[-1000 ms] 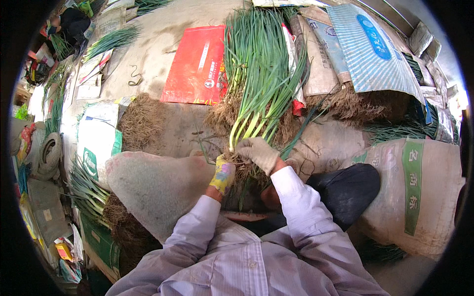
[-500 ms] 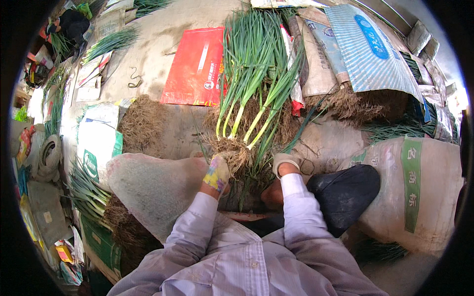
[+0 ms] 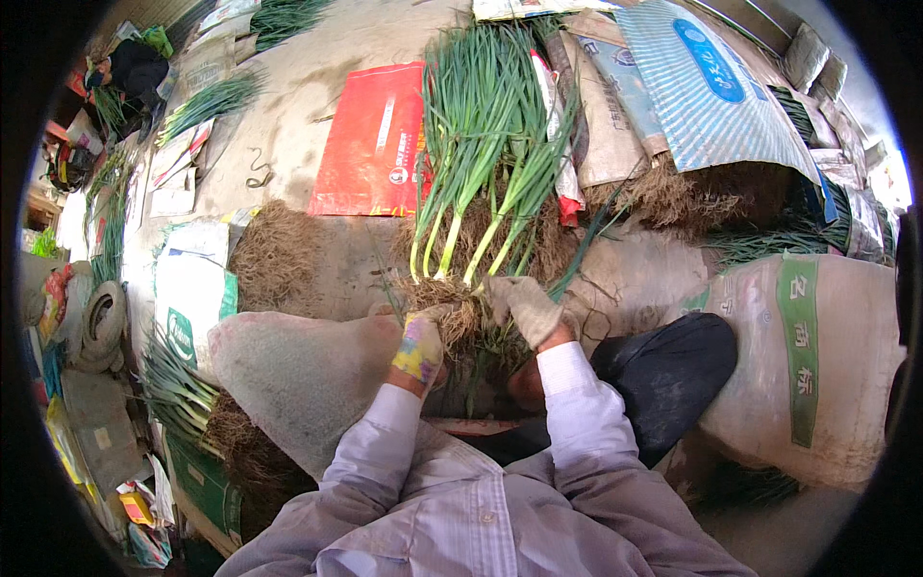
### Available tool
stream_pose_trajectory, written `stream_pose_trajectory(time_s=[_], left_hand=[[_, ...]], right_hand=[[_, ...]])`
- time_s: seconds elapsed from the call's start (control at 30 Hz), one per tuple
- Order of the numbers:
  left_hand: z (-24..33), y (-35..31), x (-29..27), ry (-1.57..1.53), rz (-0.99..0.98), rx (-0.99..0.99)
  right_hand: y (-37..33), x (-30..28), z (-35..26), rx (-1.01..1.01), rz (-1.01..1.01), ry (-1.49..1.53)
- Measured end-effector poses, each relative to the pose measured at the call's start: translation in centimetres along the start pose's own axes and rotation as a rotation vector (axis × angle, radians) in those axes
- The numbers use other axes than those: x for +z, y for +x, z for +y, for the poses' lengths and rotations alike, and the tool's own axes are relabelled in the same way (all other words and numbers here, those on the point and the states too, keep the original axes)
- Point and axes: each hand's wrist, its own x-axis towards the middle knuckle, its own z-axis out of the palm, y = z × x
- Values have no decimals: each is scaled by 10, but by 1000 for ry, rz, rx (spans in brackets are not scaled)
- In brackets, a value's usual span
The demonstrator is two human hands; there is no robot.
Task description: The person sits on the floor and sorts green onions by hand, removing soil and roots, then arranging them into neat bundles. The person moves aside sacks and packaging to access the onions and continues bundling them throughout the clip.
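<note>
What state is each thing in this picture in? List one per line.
Left hand: gloved, gripping the roots of the bunch.
Right hand: gloved, closed on the same roots.
Green onion bunch: lying flat, leaves pointing away, roots matted.
Red sack: flat, spread on the ground.
Pale sack: bulging, full.

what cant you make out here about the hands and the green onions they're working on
- Head view: the fingertips of the left hand are buried in the root clump, so its grip is unclear.
- Head view: the right hand is gloved and seen from the back; what its palm holds is hidden.
- Head view: the green onions overlap, so their count cannot be told.
</note>
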Motion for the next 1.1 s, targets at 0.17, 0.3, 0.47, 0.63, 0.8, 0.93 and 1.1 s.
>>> stream_pose_trajectory(time_s=[0.17, 0.3, 0.47, 0.63, 0.8, 0.93, 1.1], left_hand=[[-9, -8, 12, -491, -150, -162], [-10, -17, 29, 107, -209, -133], [2, -17, 39, -170, -168, -240], [24, -25, 34, 4, -315, -225], [64, -35, 27, 605, -582, -144], [112, -16, 1, 1460, -657, -176], [129, 39, -15, 708, -369, -274]], right_hand=[[11, -6, 19, 222, 257, 650], [16, -6, 31, 187, 164, 152], [11, -6, 41, 107, 91, 422], [6, 3, 54, 284, -94, 766], [0, -1, 55, 259, -199, 679], [-7, -2, 46, 146, -287, 657], [-17, 7, 31, 170, -226, 585]])
